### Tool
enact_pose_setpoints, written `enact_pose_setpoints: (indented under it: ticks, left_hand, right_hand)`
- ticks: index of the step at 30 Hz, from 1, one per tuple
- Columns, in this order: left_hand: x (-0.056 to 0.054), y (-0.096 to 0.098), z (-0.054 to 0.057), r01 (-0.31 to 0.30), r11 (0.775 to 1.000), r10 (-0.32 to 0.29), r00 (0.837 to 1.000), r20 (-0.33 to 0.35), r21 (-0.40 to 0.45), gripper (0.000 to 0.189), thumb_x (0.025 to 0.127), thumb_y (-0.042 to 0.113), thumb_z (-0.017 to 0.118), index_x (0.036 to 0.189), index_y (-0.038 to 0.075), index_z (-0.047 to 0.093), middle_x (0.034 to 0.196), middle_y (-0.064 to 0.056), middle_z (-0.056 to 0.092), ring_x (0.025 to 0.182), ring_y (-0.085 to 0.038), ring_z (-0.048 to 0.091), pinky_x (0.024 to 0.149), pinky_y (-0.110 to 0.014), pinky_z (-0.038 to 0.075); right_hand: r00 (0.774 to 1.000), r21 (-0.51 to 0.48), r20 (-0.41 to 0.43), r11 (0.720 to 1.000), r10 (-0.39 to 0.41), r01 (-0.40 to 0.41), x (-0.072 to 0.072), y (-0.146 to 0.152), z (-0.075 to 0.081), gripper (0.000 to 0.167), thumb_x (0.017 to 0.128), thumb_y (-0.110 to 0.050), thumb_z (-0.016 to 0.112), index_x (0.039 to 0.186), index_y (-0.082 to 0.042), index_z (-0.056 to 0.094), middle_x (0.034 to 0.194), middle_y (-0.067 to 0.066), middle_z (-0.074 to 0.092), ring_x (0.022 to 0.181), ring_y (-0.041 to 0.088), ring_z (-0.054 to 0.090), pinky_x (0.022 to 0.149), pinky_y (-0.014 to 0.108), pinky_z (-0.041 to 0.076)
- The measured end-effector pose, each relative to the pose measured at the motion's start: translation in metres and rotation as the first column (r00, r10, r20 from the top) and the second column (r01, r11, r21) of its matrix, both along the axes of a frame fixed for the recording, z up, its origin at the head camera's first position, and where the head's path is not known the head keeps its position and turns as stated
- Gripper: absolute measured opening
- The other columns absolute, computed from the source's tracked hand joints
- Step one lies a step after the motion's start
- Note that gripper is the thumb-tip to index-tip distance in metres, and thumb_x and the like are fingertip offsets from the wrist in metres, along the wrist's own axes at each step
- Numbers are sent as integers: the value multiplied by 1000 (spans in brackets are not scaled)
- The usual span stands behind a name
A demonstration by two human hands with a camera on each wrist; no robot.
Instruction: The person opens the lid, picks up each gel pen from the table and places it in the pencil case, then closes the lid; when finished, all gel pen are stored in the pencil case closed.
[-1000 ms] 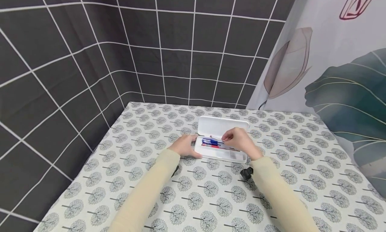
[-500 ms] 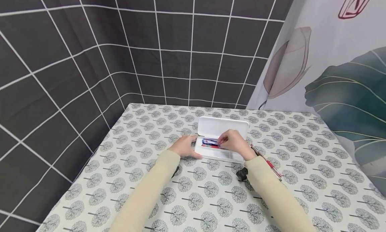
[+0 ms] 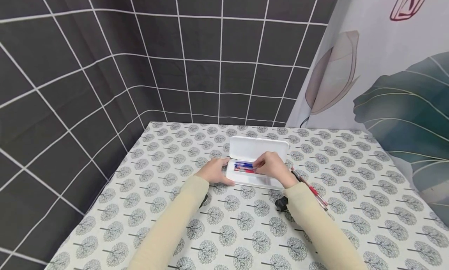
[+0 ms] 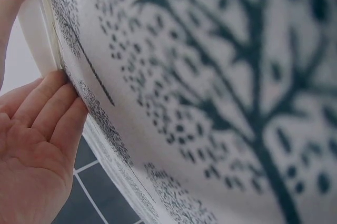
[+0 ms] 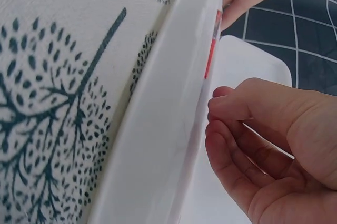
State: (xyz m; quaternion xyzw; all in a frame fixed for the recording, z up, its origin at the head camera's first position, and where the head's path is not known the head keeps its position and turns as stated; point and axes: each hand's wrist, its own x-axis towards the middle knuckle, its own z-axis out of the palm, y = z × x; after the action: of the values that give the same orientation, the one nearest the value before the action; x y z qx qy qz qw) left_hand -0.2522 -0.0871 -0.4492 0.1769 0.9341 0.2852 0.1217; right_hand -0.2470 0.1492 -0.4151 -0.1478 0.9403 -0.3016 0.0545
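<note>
An opened white pencil case (image 3: 250,180) lies on the tree-patterned cloth, its lid (image 3: 242,147) tilted back. Several blue pens (image 3: 243,164) and red pens (image 3: 242,169) lie in its left part. My left hand (image 3: 213,171) grips the left end, thumb at the front and fingers behind. In the left wrist view, those fingers (image 4: 50,98) are against the case's edge. My right hand (image 3: 271,165) is over the inside, fingertips together at the pens' right ends. In the right wrist view, the right fingers (image 5: 231,140) are curled beside the case wall; I cannot tell whether they pinch a pen.
More pens (image 3: 313,189), red and dark, lie on the cloth right of the case, partly behind my right forearm. A dark wall cloth (image 3: 196,48) with white grid lines rises behind the table, and a leaf-printed curtain (image 3: 379,75) hangs at the right.
My right hand has shifted slightly left over the case, and the pens at its fingertips lie differently. Pens right of the case now show beside the forearm. The left hand stays at the left end.
</note>
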Motion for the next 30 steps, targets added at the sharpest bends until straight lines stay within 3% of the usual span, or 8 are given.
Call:
enact_pose_setpoints:
  ticks: [12, 22, 30]
  left_hand:
    - [1, 1, 1, -3, 1000, 3, 1000, -3, -12, 109, 59, 40, 92, 149, 7, 40, 145, -7, 53, 134, -28, 48, 116, -43, 34]
    - [3, 0, 1, -6, 1000, 6, 1000, 1, -15, 110, 59, 41, 92, 149, 7, 39, 146, -7, 52, 135, -29, 47, 117, -43, 34]
    - [3, 0, 4, -9, 1000, 9, 1000, 12, -8, 111, 59, 40, 92, 149, 6, 38, 148, -9, 49, 137, -30, 44, 118, -44, 32]
  right_hand:
    - [1000, -39, -30, 999, -8, 7, 4, 11, 1, 27, 76, -10, 80, 102, -4, 76, 95, 12, 75, 84, 21, 69, 82, 38, 58]
    - [997, -105, -72, 994, -7, 0, 10, 23, 1, 34, 76, -6, 78, 109, 0, 73, 104, 18, 73, 94, 29, 70, 89, 43, 57]
    - [999, -148, -21, 988, -46, 43, 16, 34, 4, 39, 82, -4, 72, 120, 1, 67, 119, 22, 67, 106, 35, 67, 90, 43, 57]
